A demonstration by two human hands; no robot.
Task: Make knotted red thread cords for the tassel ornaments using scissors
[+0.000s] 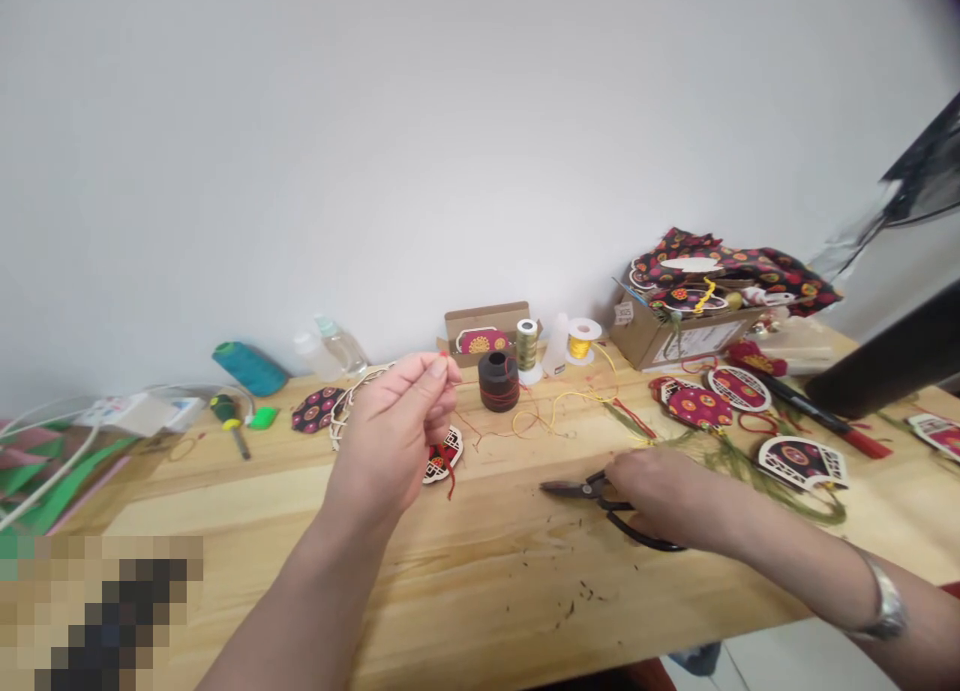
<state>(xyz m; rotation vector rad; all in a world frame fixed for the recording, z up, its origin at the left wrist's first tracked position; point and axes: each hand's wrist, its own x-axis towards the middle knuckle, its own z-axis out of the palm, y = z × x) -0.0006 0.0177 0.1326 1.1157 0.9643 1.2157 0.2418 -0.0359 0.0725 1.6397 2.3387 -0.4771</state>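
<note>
My left hand [401, 426] is raised above the table, its thumb and forefinger pinched together with the small red tip of what looks like a red cord [444, 354] between them. Partly behind that hand is a dark patterned ornament [439, 463] with a white openwork edge and red cord on it; I cannot tell whether it hangs or lies. My right hand [660, 486] is closed over the black-handled scissors [574, 488] low over the tabletop, their blades pointing left. Its fingertips are partly hidden under the hand.
Behind my hands stand a dark thread spool [499, 383], a yellow cord spool [582, 341] and a cardboard box [652, 336] heaped with fabric. Finished-looking ornaments [694, 403] with green tassels lie at right. A screwdriver [229, 416] and teal thread cone [249, 368] lie left.
</note>
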